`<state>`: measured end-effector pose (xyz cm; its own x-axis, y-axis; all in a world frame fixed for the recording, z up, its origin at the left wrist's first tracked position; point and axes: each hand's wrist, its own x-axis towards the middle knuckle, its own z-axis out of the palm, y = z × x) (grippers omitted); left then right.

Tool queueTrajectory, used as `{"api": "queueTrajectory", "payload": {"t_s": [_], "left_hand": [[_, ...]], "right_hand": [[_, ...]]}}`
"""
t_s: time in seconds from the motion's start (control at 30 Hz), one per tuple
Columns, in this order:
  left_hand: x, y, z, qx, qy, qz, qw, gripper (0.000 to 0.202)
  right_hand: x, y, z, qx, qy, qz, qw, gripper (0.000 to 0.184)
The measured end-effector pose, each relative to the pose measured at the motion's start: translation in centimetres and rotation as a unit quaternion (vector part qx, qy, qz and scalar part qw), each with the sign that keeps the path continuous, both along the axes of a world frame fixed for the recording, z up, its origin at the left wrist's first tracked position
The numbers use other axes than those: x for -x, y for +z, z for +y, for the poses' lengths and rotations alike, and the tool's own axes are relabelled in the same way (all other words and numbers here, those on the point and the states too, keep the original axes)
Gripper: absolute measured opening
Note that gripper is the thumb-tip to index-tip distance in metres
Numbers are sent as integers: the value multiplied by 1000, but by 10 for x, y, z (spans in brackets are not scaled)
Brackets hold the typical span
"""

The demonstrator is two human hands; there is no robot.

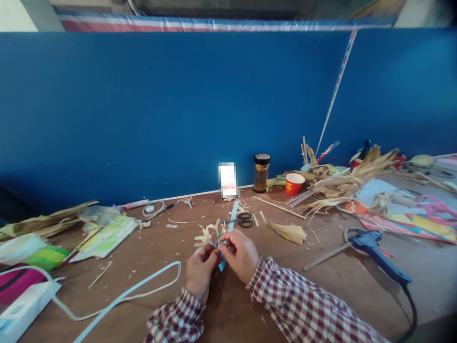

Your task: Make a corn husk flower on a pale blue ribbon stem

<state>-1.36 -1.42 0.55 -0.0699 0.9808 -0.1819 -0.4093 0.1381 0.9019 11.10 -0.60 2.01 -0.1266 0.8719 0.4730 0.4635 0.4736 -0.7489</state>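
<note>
A small flower of pale corn-husk strips (207,236) is held low over the table in front of me. My left hand (199,270) pinches it near the base between thumb and fingertips. The fingers of my right hand (241,253) are closed at the same base from the other side; a bit of green shows by them. Exactly what lies between the fingertips is partly hidden. A light blue strip (234,209) runs on the table behind and beneath my hands. Just beyond my right hand lie black-handled scissors (244,219).
A hot glue gun (380,255) with its cord lies right, near a loose husk piece (288,232). Behind stand a lidded jar (262,174), a red paper cup (294,185) and a husk pile (353,183). Left are a white cable (134,288) and a power strip (30,309).
</note>
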Motion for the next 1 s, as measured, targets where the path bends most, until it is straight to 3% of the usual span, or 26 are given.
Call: {"api": "queueTrajectory", "payload": {"t_s": [0.17,0.47,0.6,0.73,0.87,0.93,1.0], "left_hand": [[-2,-1,-3,-35,-16,58,998,26],[-5,1,-4,-74,2,91,993,22],[-5,3,-3,-37,3,44,998,32],[-2,2,-1,8,-12,11,1000,34],[2,5,-1,24,5,-26,999,29],[4,8,-1,22,7,-41,999,28],[6,12,0,22,9,-49,999,27]], "right_hand": [[3,0,-4,3,4,-53,999,17],[4,-3,0,45,32,11,998,10],[4,5,-5,76,53,113,989,12],[2,8,1,122,69,261,955,21],[-1,5,11,169,52,329,928,25],[-5,3,15,158,13,298,941,24],[-10,2,18,143,-18,200,969,21]]}}
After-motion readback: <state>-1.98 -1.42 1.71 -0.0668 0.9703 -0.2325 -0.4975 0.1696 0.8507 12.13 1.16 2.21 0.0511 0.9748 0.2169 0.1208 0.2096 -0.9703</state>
